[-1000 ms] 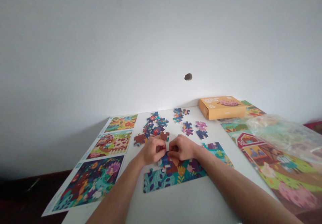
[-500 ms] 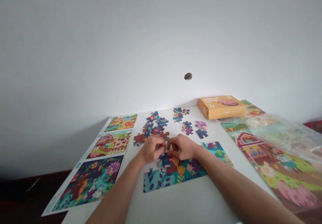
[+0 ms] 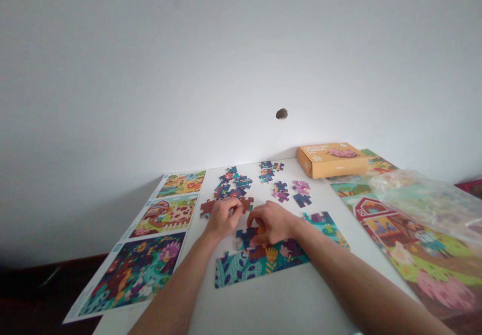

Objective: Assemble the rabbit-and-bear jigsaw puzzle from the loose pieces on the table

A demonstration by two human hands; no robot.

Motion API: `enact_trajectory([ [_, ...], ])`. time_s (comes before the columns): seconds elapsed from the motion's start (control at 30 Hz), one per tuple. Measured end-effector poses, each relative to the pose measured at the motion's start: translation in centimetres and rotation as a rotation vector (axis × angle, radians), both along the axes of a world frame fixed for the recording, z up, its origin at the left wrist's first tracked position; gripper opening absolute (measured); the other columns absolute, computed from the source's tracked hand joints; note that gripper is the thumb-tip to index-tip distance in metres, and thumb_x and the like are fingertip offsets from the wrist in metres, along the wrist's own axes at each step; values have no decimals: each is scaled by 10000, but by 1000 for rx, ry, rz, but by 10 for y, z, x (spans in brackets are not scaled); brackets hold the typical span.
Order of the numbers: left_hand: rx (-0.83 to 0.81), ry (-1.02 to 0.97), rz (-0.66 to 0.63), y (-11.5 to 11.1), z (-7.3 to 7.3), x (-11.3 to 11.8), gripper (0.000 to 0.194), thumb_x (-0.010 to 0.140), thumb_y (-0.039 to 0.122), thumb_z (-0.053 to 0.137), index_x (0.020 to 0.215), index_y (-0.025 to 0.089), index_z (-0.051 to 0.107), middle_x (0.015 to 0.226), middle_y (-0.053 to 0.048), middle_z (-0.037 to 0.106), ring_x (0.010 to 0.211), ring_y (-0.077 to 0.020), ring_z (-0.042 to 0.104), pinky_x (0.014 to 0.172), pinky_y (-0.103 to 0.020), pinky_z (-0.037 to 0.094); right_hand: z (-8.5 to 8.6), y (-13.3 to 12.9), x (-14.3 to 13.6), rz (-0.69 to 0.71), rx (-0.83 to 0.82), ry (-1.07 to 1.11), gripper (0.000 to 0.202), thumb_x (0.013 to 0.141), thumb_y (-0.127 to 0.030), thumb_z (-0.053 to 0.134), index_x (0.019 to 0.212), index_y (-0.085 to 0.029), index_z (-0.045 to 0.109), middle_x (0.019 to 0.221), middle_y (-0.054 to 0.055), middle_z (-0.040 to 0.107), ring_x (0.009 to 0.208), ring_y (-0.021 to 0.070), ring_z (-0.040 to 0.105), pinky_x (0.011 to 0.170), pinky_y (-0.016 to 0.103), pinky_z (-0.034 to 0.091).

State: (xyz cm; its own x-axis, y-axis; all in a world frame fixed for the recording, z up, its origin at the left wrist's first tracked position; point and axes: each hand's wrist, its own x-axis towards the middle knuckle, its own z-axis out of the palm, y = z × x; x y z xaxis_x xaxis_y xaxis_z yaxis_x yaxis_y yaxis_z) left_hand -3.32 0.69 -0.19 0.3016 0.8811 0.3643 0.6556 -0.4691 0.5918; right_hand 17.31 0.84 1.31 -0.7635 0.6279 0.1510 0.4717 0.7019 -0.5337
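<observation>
A partly joined jigsaw puzzle (image 3: 241, 269) with teal leaves and yellow flowers lies on the table in front of me. My right hand (image 3: 274, 222) rests over its upper edge, thumb and fingers bent around a dark blue and orange puzzle piece (image 3: 246, 238). Part of the puzzle is hidden under that hand and forearm. Just left of it, my left hand (image 3: 226, 218) is closed, its fingertips pinched together beside the brown puzzle pieces (image 3: 246, 204). Whatever its fingers hold, if anything, is hidden.
Loose puzzle pieces (image 3: 223, 190) lie in a cluster behind my hands, with more pieces (image 3: 302, 199) to the right. Printed picture sheets (image 3: 131, 274) lie left. A yellow puzzle box (image 3: 333, 161), a farm poster (image 3: 414, 244) and clear plastic wrapping (image 3: 422, 199) occupy the right side.
My left hand has shifted slightly up and left, away from my right hand, toward the brown pieces. My right hand stays on the puzzle, and more of the dark blue piece shows.
</observation>
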Motion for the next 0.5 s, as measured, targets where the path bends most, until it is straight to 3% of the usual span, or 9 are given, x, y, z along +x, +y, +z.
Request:
enact_trajectory([
  [0.2, 0, 0, 12, 0, -1, 1, 223, 831, 210, 489, 627, 169, 568, 634, 5, 605, 642, -145, 555, 631, -257, 379, -3, 1, -1, 23, 17, 56, 404, 614, -444, 819, 885, -186, 667, 901, 28, 621, 758, 157, 550, 711, 258, 387],
  [0.37, -7, -9, 34, 0, -1, 0, 221, 821, 220, 497, 621, 167, 575, 624, 5, 592, 637, -145, 544, 601, -251, 361, -10, 0, -3, -19, -289, 283, 249, 695, -244, 744, 892, -184, 605, 746, -35, 599, 621, 97, 502, 591, 206, 371],
  [0.5, -55, -123, 37, -3, 3, 0, 283, 876, 295, 449, 669, 163, 589, 590, 8, 562, 582, -135, 514, 565, -246, 352, -20, 7, -6, -203, -432, 538, 179, 737, -239, 699, 837, -172, 567, 709, -29, 619, 587, 89, 500, 565, 206, 371],
])
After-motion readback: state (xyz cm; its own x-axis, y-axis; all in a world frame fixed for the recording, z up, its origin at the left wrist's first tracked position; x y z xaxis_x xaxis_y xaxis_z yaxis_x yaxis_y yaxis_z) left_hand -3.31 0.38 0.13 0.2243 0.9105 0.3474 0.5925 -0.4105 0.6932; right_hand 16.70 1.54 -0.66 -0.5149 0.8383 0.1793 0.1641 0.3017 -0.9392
